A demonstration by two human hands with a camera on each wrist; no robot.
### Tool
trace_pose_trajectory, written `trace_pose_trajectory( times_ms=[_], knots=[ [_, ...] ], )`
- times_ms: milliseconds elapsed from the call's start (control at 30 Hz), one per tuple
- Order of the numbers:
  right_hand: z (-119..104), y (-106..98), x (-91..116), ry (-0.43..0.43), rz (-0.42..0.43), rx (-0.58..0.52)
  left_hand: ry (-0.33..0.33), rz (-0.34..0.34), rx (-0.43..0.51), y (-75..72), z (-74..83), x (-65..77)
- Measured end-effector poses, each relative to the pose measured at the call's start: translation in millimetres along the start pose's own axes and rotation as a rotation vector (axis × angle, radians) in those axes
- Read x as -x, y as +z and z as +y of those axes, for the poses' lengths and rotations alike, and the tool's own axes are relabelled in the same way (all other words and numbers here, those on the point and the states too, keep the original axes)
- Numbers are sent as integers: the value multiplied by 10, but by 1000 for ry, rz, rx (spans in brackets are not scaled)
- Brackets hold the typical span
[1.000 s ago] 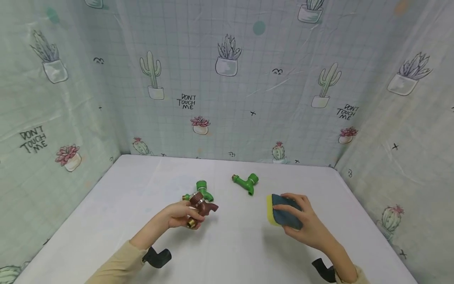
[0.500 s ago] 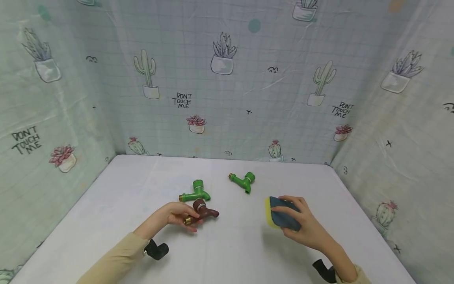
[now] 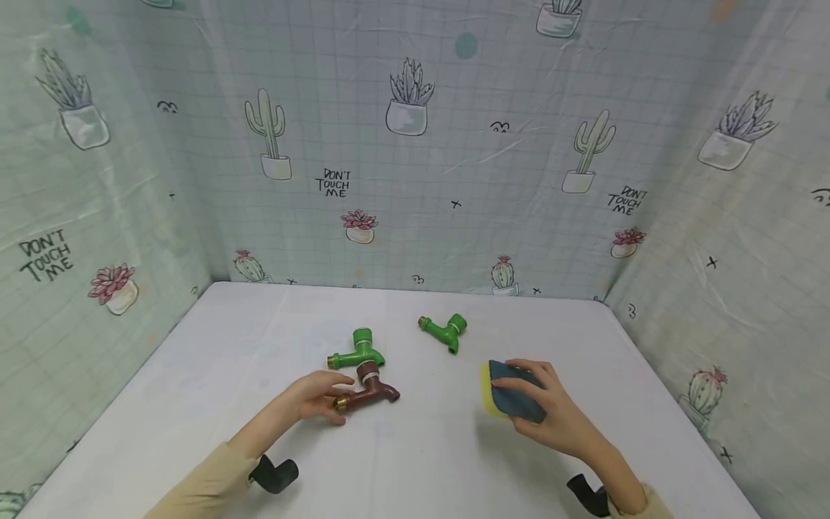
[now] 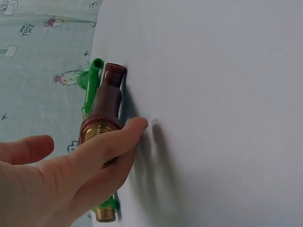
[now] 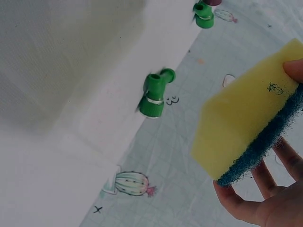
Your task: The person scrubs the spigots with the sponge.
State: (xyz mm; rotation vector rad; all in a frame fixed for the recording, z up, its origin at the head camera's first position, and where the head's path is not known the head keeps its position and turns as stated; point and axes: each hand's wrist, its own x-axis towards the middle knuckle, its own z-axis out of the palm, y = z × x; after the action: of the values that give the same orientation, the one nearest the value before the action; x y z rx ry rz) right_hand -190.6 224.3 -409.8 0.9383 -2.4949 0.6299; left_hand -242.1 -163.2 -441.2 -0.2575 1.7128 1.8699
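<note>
A brown tap (image 3: pixel 372 389) with a brass threaded end lies on the white table, its spout pointing right. Beside that brass end is my left hand (image 3: pixel 318 398), thumb spread away and fingers nearly straight along the tap's near side. In the left wrist view the fingers (image 4: pixel 109 146) cover part of the brass thread; whether they touch it I cannot tell. My right hand (image 3: pixel 551 407) grips a sponge (image 3: pixel 515 393) above the table, thumb on its yellow foam and fingers on the dark blue scouring side. Just behind the brown tap lies a green tap (image 3: pixel 359 351).
Another green tap (image 3: pixel 446 333) lies farther back, right of centre. The white table (image 3: pixel 415 461) ends at a cactus-print cloth (image 3: pixel 415 180) rising behind and at both sides. Black curved pieces (image 3: pixel 275 474) show beside both wrists.
The brown tap was lowered from my left hand onto the table. The left fingers have loosened and drawn back leftward. My right hand still holds the sponge, nearly in place.
</note>
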Motion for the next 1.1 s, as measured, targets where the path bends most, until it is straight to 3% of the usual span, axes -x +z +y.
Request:
trace_pose_trajectory(
  times_ms=[267,433,533,667,833,933,1033,1100],
  knots=[
    [15,42,22,25,-13,-4,58,15,-82,-77,43,199],
    [45,18,50,28,-7,9,81,17,-140,-147,193,305],
    [69,-6,58,37,-11,3,131,23,-170,-136,314,307],
    [105,-28,55,48,-15,-2,250,62,-304,9,450,152],
    [134,-28,60,73,-10,-11,398,180,-576,406,574,-192],
    [136,-16,66,81,-23,-13,570,240,-785,640,664,-384],
    [137,-7,75,81,-24,-9,777,258,-1008,811,761,-546],
    [138,-4,84,81,-15,-3,876,268,-1159,892,804,-654]
  ],
)
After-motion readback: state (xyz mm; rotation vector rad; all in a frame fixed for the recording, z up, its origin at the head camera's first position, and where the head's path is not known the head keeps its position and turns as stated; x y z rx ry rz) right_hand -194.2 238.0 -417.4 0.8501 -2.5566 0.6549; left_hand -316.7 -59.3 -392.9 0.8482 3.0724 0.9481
